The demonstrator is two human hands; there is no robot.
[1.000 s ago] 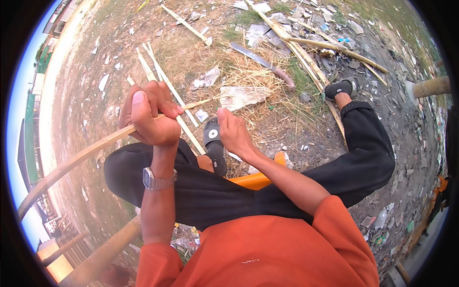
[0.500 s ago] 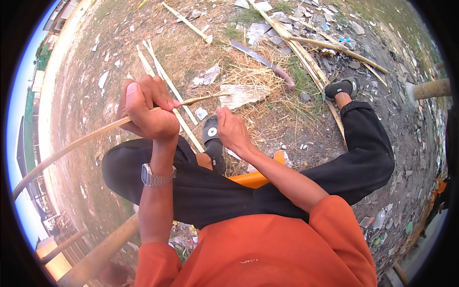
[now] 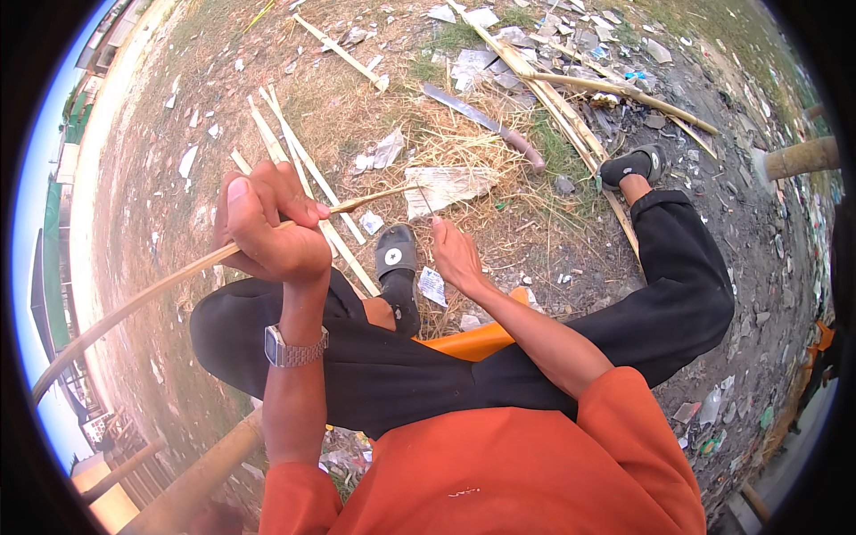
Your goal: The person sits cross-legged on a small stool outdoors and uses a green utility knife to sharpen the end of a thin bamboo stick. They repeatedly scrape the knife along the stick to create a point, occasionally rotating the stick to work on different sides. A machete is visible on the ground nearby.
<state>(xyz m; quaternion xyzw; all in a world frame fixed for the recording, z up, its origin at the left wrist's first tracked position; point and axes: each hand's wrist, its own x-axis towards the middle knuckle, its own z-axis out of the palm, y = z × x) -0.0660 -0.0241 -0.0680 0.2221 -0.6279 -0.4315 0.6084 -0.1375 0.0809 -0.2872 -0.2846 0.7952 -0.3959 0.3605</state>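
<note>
My left hand (image 3: 272, 223), a watch on its wrist, is closed round a long, thin bamboo strip (image 3: 143, 288). The strip curves out past the left side, and its darker, narrow end points right across the ground. My right hand (image 3: 456, 254) is pinched near that end, its fingertips on a very thin strand (image 3: 428, 201) that runs up toward the strip's tip. Whether the strand is joined to the tip is too fine to tell. Beyond the hands, a large knife (image 3: 481, 119) with a brown handle lies beside a heap of straw-like shavings (image 3: 473, 147).
Split bamboo strips (image 3: 308, 165) lie past my left hand. Longer bamboo poles (image 3: 553, 102) lie at the far right, near my sandalled foot (image 3: 635, 167). A flat, pale torn sheet (image 3: 450, 189) rests by the shavings. An orange seat (image 3: 468, 341) shows between my legs. Litter covers the ground.
My right hand has moved a little right and nearer to me, away from the strip's tip. The thin strand now shows above its fingertips. My left hand stays closed on the strip.
</note>
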